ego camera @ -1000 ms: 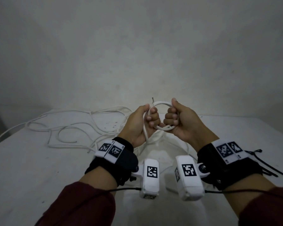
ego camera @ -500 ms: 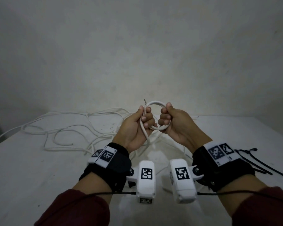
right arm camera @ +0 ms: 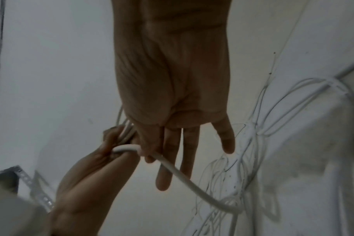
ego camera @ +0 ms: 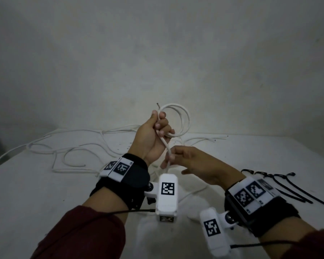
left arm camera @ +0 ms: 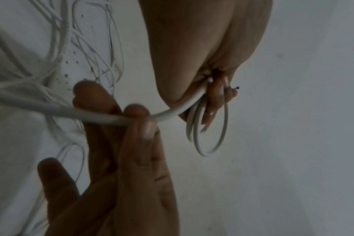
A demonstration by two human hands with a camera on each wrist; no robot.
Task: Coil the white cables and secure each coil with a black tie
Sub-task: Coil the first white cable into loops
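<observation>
My left hand [ego camera: 157,128] is raised above the table and grips a small coil of white cable [ego camera: 184,119], whose bare end sticks up past my thumb. The coil [left arm camera: 211,137] hangs in about three loops in the left wrist view. Below it, my right hand [ego camera: 173,156] pinches the strand [ego camera: 167,146] that runs down from the coil between thumb and forefinger. Its other fingers [right arm camera: 168,167] are straight, and the strand [right arm camera: 192,185] trails on toward the table. Several black ties [ego camera: 282,186] lie on the table to the right of my right wrist.
Loose white cables [ego camera: 73,146] sprawl in loops over the white table [ego camera: 26,193] to the left and behind my hands; some ends [ego camera: 211,138] reach right. A plain wall rises behind the table. A perforated metal bracket [right arm camera: 36,190] shows at the lower left of the right wrist view.
My right hand has let go of the coil's right side and dropped to pinch the strand below. My left hand has risen a little, holding the coil alone.
</observation>
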